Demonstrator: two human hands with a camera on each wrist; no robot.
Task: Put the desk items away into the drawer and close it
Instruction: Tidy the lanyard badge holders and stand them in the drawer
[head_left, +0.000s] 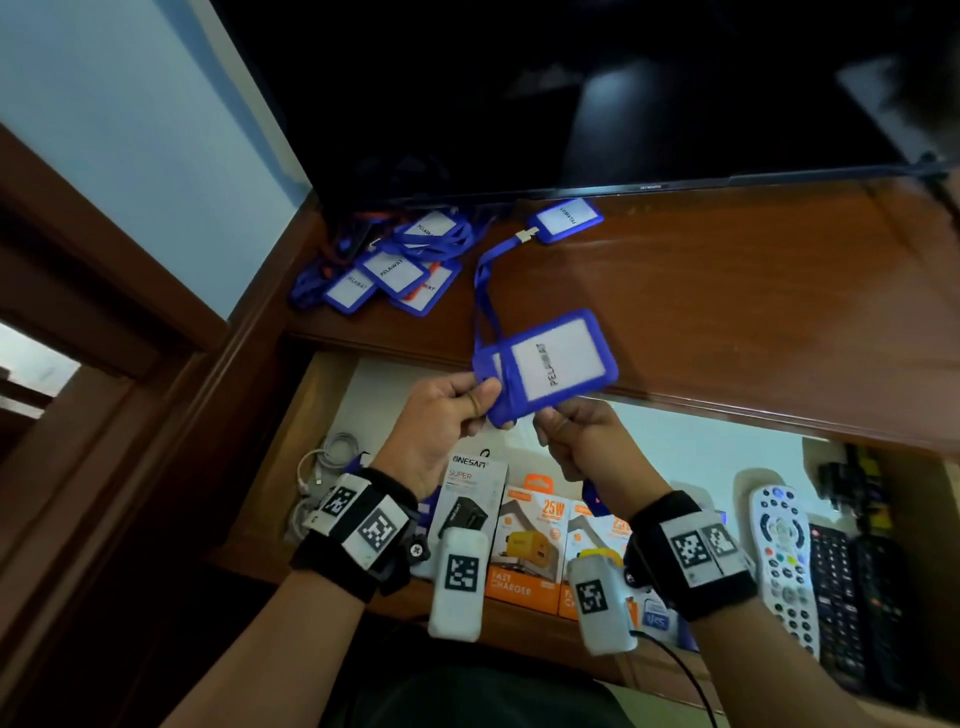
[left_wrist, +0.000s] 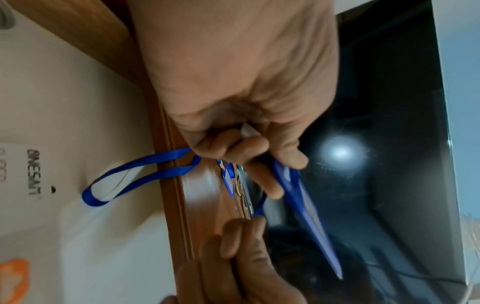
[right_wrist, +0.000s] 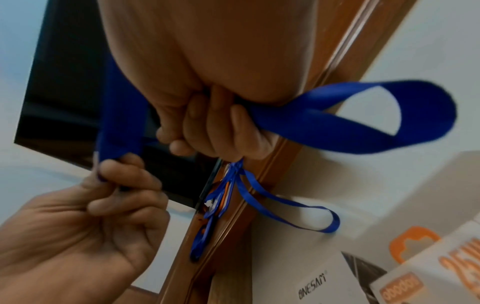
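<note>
Below the desk edge, the drawer (head_left: 322, 395) is seen pulled open, its pale floor partly covered. Along its front, charger boxes (head_left: 530, 540) are stood side by side, one white and black, the others orange. White cables (head_left: 317, 467) are coiled in the left corner, and a white remote (head_left: 784, 551) is laid beside a black remote (head_left: 836, 597) at the right end. Bare floor is left towards the back of the drawer, behind the boxes.

Over that open stretch, a blue badge holder (head_left: 550, 366) with a white card is held tilted in the air, level with the front edge of the desk (head_left: 753, 312). Its lower left corner is pinched by the left hand (head_left: 441, 415), thumb on top and fingers curled beneath. The blue strap (right_wrist: 363, 121) is gripped in the closed fist of the right hand (head_left: 582, 436), just below the holder, and loops of it are seen hanging from that fist over the drawer in the wrist views.

On the desk, a second badge holder (head_left: 566, 218) is laid near the bottom edge of the dark screen (head_left: 623, 93), with its strap trailing towards the front edge. A pile of badge holders (head_left: 395, 265) with tangled straps is left in the back left corner, against the wall. The wood to the right of them is bare.
</note>
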